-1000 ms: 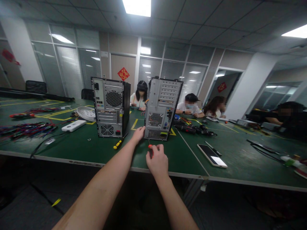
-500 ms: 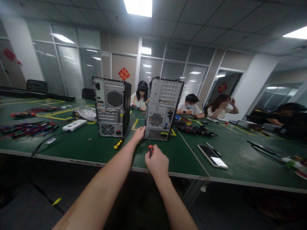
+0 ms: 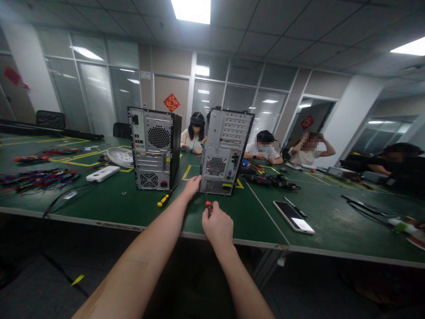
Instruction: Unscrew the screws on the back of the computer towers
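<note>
Well left of the grey computer tower (image 3: pixel 224 151), a white plastic basket (image 3: pixel 110 156) has contents too blurred to name. My left hand (image 3: pixel 192 186) touches the tower's lower left edge; whether it grips, I can't tell. In front of that edge my right hand (image 3: pixel 217 223) grips a red-and-black screwdriver (image 3: pixel 209 204). The tower, upright on the table (image 3: pixel 260 221), is likely heavy and rigid, best held by its bottom frame.

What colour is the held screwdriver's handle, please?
The handle is red and black, head view.
</note>
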The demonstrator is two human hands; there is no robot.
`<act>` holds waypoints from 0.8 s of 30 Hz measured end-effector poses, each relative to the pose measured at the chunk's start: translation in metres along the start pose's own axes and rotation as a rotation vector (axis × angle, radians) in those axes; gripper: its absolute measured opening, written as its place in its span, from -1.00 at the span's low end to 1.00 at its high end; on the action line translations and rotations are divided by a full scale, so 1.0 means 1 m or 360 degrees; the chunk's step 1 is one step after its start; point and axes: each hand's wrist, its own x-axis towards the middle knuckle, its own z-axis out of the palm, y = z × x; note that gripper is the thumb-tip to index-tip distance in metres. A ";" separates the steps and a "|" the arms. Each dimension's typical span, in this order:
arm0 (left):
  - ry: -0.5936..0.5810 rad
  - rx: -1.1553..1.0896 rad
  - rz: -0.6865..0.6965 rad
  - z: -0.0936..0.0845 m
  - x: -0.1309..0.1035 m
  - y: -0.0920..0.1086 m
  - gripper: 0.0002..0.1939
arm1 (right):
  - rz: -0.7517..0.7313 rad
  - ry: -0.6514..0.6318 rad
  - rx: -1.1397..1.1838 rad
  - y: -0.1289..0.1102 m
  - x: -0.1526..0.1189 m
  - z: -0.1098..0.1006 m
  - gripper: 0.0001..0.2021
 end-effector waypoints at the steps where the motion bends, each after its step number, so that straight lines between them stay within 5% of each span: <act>1: 0.0000 0.0003 0.0001 0.000 0.000 0.000 -0.49 | 0.0002 -0.0002 0.0002 0.000 0.000 0.000 -0.82; 17: 0.0007 0.0005 0.0003 0.000 0.004 -0.005 -0.52 | 0.0058 -0.0061 0.0059 -0.002 0.000 -0.007 -0.78; 24: 0.0005 -0.0019 0.0005 0.000 0.004 -0.005 -0.50 | -0.0096 0.0092 0.0065 0.002 -0.001 -0.001 -0.74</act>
